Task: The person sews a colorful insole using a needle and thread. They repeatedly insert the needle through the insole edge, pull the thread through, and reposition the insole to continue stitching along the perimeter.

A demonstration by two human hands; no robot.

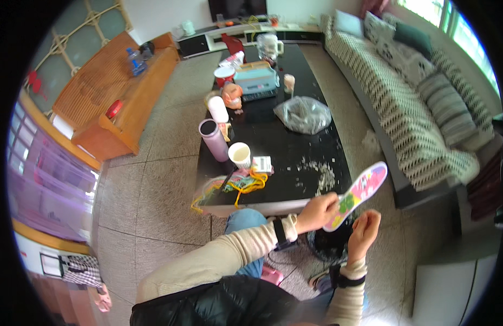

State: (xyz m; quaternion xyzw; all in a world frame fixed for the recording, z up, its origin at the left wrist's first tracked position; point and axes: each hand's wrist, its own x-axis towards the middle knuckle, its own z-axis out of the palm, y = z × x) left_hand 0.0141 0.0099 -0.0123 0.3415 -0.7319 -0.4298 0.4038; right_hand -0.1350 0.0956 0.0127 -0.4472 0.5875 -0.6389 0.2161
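My left hand (pixel 318 212) grips a colourful shoe insole (pixel 364 187) by its lower edge. Pink, green and yellow patterns cover the insole, which slants up to the right beyond the table's near right corner. Just below and right of it is my right hand (pixel 364 232), its fingers curled closed. Whatever those fingers may hold is hidden or too small to make out. Under both hands stands a black bin (pixel 315 245), partly covered by them. Small pale scraps (pixel 323 176) lie scattered on the black table (pixel 287 187) close to my left hand.
Tangled coloured yarn (pixel 251 185), a paper cup (pixel 240 155), a lilac tumbler (pixel 214 142) and a small white box (pixel 262 164) sit at the table's near left. A grey plastic bag (pixel 304 115) lies farther back. A sofa (pixel 393 100) flanks the right, a wooden bench (pixel 148 92) the left.
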